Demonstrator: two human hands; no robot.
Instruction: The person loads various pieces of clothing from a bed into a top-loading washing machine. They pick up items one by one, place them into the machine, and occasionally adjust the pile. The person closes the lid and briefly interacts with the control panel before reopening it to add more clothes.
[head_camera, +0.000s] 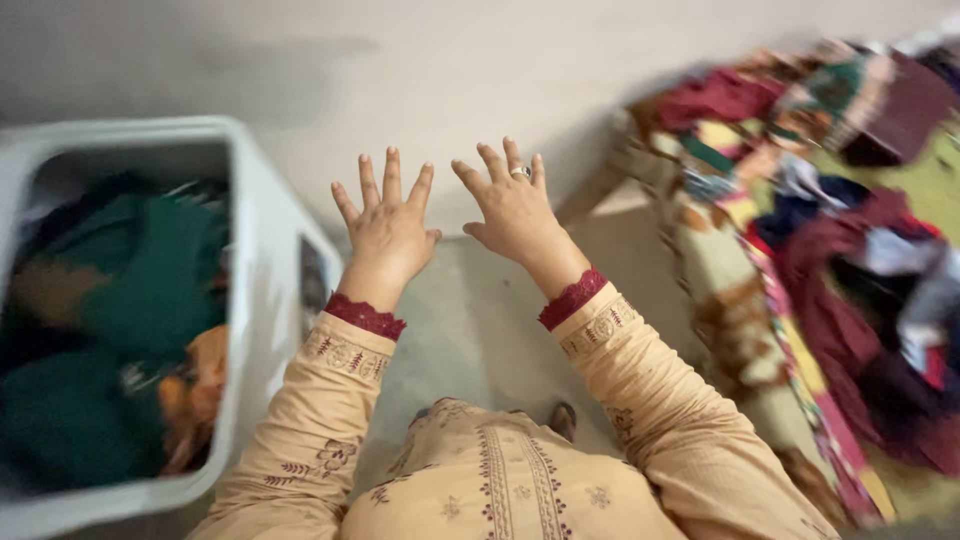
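My left hand (385, 225) and my right hand (512, 205) are both stretched out in front of me over the grey floor, fingers spread, holding nothing. A ring sits on one finger of my right hand. Both arms wear peach sleeves with maroon lace cuffs. To the left of my left hand stands a white top-loading washing machine (262, 260) with its lid open, holding green and orange clothes (150, 300). To the right of my right hand lies a heap of mixed coloured clothes (850, 230) on a patterned bed cover.
A bed or low frame with a patterned cover (735, 300) fills the right side; its wooden leg (590, 190) reaches the floor near my right hand. Bare grey floor (470, 330) lies between machine and bed. One foot (563, 418) shows below me.
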